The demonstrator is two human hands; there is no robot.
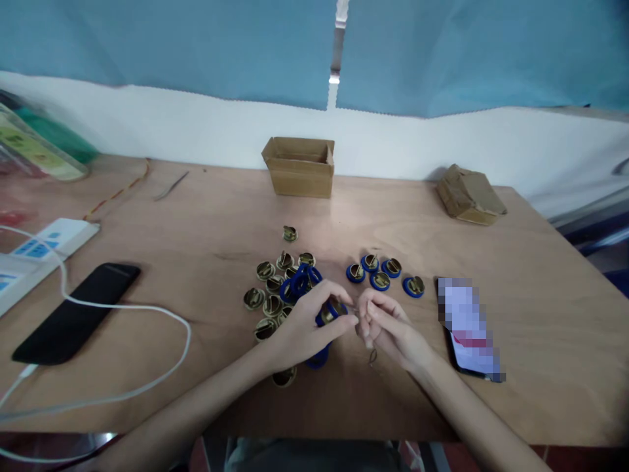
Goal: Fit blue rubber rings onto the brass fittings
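Observation:
My left hand (307, 324) pinches a small brass cup fitted with a blue ring (330, 309) just above the wooden table (196, 223). My right hand (388, 324) is closed in a pinch right beside it, fingertips almost touching the left; what it holds is too small to make out. A pile of bare brass cups and blue rings (280, 288) lies just beyond my left hand. Several brass cups with blue rings fitted (381, 272) sit in a group beyond my right hand. A small dark wire piece (372, 357) lies under my right wrist.
An open cardboard box (299, 167) stands at the back centre, a closed brown packet (469, 195) at the back right. A lit phone (469, 328) lies to the right, a dark phone (78, 311) with a white cable (147, 314) to the left, beside a power strip (44, 246).

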